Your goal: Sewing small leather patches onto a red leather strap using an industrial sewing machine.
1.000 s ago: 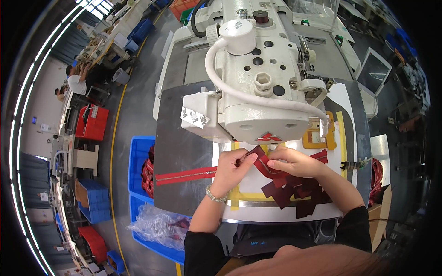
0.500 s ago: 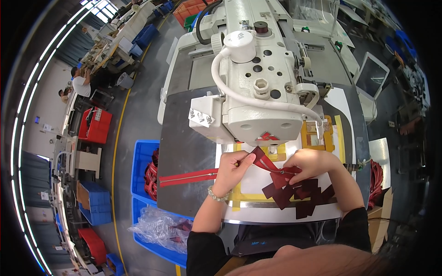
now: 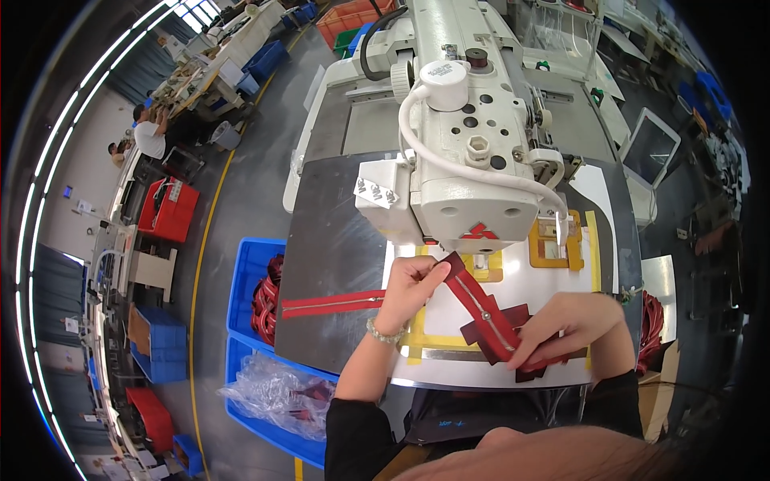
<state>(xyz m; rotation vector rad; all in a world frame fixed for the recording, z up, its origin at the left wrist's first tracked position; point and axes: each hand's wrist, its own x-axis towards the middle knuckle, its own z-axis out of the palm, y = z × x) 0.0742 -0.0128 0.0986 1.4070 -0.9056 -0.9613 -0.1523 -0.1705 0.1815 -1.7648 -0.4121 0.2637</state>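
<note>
A red zipper (image 3: pixel 479 306) with a pale metal chain and a slider stretches slantwise between my two hands. My left hand (image 3: pixel 411 290) is closed, pinching its far end, where a dark red fabric piece (image 3: pixel 454 265) sits. My right hand (image 3: pixel 568 327) has its thumb and fingers closed on the near end. Beneath the zipper lie several dark red fabric pieces (image 3: pixel 513 316), partly hidden by my right hand. A second red zipper strip (image 3: pixel 333 304) lies to the left, its right end hidden behind my left hand.
A white sewing machine head (image 3: pixel 473 204) stands just beyond my hands, over a white plate edged with yellow tape. A yellow frame (image 3: pixel 555 243) lies right of it. Blue bins (image 3: pixel 241 293) with red strips and clear plastic stand at left; a monitor (image 3: pixel 648 146) stands at right.
My right hand has moved toward me and drawn the zipper straighter and longer between my hands. My left hand still grips the far end. The whole view has shifted slightly.
</note>
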